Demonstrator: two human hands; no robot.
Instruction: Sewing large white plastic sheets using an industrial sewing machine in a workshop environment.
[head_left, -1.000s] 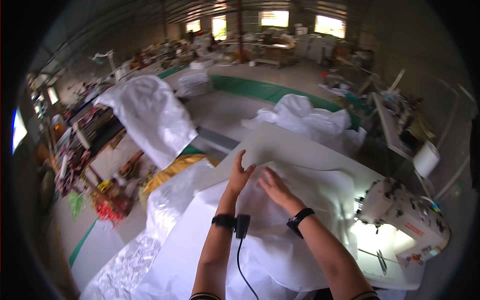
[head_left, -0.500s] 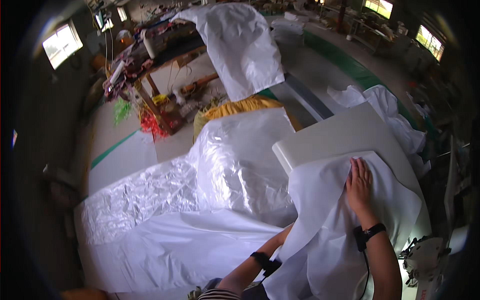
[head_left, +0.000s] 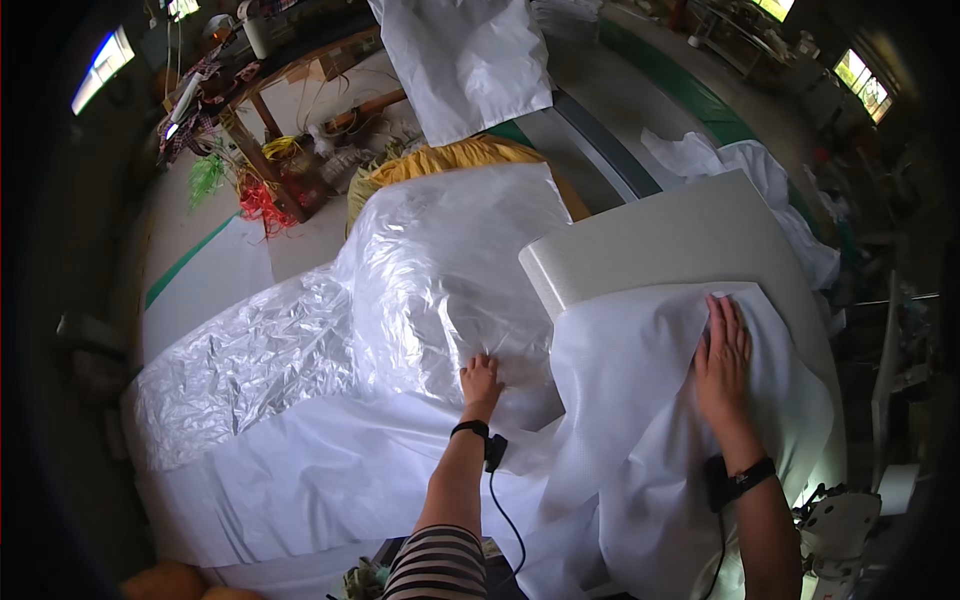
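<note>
Across the desk point(head_left: 660, 243) spread a white sheet point(head_left: 640, 390); beside it the left hand point(head_left: 481, 382) curled against shiny plastic point(head_left: 430, 290), its grip too hidden to judge. The right hand point(head_left: 724, 368) lay flat near the sheet's far edge, grip open. Past the desk's corner, grey floor point(head_left: 620, 100) reached a green strip point(head_left: 690, 95).
</note>
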